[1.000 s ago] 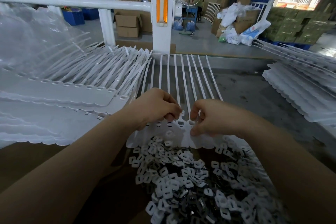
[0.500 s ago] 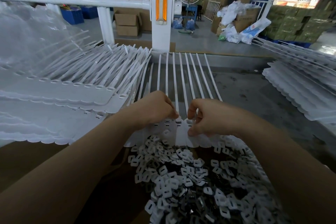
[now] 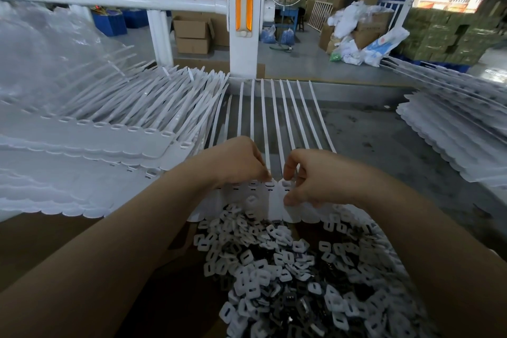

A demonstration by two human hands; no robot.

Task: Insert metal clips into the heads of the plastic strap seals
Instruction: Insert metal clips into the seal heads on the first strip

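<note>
Since the earlier frames both hands have crept a little further up the joined row of strap seals (image 3: pixel 271 200), and the gap between the fingertips has closed until they nearly meet over one slotted head. On the far left a stack of seal sheets (image 3: pixel 90 143) lies fanned across the table, well apart from the work. The left hand (image 3: pixel 241 162) comes in next, knuckles up and wrist low, fingers curled down onto the heads; they look to be pinching something small at the slot, most likely a clip, but I cannot tell for certain. The right hand (image 3: pixel 310 178) mirrors it, thumb under and forefinger over the edge of the neighbouring head, gripping it to steady the row. To seat a clip well, I would keep it square to the slot and push straight in, with the right hand holding the head flat. The pile of metal clips (image 3: pixel 290 272) sits just below both wrists.
</note>
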